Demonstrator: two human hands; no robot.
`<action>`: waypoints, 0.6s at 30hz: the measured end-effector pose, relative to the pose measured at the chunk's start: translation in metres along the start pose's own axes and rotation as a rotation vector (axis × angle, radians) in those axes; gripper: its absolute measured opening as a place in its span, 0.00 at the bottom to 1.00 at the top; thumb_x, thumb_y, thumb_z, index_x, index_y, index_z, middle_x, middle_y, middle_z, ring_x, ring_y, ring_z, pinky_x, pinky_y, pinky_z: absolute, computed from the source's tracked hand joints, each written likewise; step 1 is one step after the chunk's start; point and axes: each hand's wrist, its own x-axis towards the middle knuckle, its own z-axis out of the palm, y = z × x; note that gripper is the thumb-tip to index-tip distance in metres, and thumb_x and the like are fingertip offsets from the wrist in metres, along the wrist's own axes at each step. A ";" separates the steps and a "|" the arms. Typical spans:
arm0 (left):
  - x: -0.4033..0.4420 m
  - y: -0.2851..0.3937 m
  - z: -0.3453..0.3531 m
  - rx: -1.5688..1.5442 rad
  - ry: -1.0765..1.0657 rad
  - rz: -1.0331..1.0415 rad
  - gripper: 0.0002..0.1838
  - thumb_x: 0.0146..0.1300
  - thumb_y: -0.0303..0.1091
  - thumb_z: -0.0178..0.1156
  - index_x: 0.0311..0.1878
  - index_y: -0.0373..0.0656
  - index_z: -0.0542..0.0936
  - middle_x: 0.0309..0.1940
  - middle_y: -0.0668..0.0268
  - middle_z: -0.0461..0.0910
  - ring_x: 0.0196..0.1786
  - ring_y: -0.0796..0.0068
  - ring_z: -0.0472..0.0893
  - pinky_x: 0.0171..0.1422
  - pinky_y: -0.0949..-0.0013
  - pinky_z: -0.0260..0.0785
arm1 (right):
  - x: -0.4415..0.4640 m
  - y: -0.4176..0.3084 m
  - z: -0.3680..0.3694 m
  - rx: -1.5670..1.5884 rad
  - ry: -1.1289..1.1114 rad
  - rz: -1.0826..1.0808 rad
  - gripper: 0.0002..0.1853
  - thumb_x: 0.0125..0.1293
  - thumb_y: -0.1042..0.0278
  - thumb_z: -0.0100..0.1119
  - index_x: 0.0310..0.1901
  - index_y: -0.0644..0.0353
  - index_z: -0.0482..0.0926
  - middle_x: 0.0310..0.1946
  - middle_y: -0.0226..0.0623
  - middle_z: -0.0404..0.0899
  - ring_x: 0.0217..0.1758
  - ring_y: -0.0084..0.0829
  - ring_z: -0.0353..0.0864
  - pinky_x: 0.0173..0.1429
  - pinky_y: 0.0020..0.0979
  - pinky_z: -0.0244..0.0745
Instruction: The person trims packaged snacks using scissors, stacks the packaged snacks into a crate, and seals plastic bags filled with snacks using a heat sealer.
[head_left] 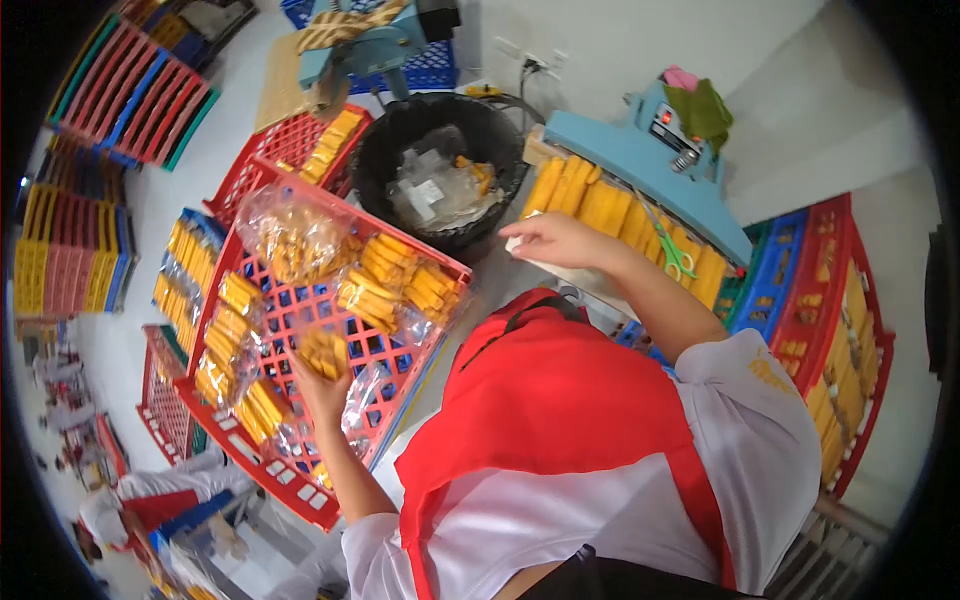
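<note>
My left hand (318, 388) is closed around a clear plastic bag of yellow sticks (324, 352), over a red crate (375, 407) with a lattice bottom. Several more bags of yellow sticks (372, 300) lie in that crate, along with a large loose plastic bag (290, 232). On the other side, my right hand (560, 242) reaches to the near end of a bench, its fingers bent together at a small white thing too indistinct to name. Beside this hand, rows of yellow packs (605, 207) lie before a blue sealing machine (640, 165). Green-handled scissors (672, 250) rest on the packs.
A black-lined bin (375, 165) with plastic scraps stands between crate and bench. Another blue machine (375, 55) is at the back. Stacked crates (815, 280) with yellow packs stand at right, more crate stacks (130, 95) at left. A co-worker (150, 505) is at lower left.
</note>
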 end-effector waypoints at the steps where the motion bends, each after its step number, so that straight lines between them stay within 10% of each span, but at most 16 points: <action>1: -0.007 -0.012 0.005 0.048 -0.062 0.034 0.52 0.33 0.27 0.64 0.63 0.35 0.43 0.50 0.46 0.62 0.52 0.50 0.64 0.55 0.59 0.58 | -0.015 0.011 -0.003 0.030 0.169 -0.030 0.18 0.53 0.63 0.54 0.44 0.62 0.73 0.29 0.40 0.77 0.30 0.29 0.77 0.37 0.28 0.69; 5: -0.025 -0.059 0.037 0.271 -0.178 0.252 0.50 0.31 0.28 0.65 0.62 0.37 0.49 0.49 0.50 0.63 0.52 0.51 0.63 0.56 0.54 0.53 | -0.074 0.010 -0.043 -0.423 0.654 0.443 0.15 0.50 0.65 0.55 0.40 0.61 0.74 0.38 0.49 0.74 0.38 0.42 0.76 0.41 0.35 0.70; 10: -0.023 -0.086 0.069 0.334 -0.401 0.352 0.44 0.40 0.31 0.62 0.62 0.43 0.52 0.53 0.55 0.62 0.57 0.52 0.59 0.61 0.53 0.50 | -0.141 0.046 -0.049 -0.770 0.673 0.775 0.17 0.49 0.69 0.53 0.43 0.60 0.73 0.36 0.49 0.74 0.41 0.47 0.73 0.45 0.41 0.68; 18: -0.029 -0.110 0.101 0.272 -0.450 0.342 0.39 0.40 0.16 0.46 0.62 0.44 0.53 0.58 0.44 0.54 0.60 0.42 0.53 0.63 0.53 0.47 | -0.154 0.041 -0.024 -0.712 0.815 0.786 0.18 0.47 0.70 0.55 0.43 0.60 0.72 0.36 0.50 0.74 0.43 0.47 0.71 0.46 0.42 0.66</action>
